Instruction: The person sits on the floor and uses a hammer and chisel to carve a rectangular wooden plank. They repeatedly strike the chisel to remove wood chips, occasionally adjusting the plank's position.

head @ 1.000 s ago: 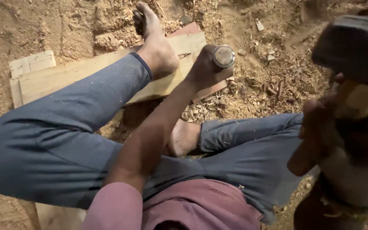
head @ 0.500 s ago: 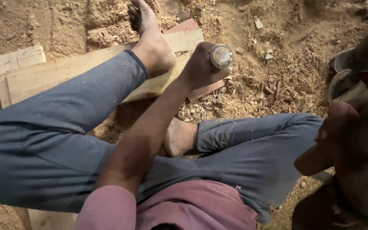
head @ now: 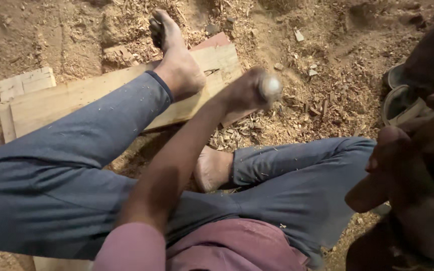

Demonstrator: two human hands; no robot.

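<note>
We've got the right hand [head: 403,165] nearest the camera, wrapped around a dark wooden handle [head: 370,193] — its head is cut off at the frame edge, likely a mallet. Left hand [head: 249,90] is fisted around a chisel, worn butt end [head: 270,86] up, over the plank's [head: 66,103] right end. Bare foot [head: 177,65] pins the plank to the sawdust floor [head: 327,55]. Looks mid-chiselling; each strike wants the chisel held steady. Sandals [head: 400,100] at right — no containers in view.
</note>
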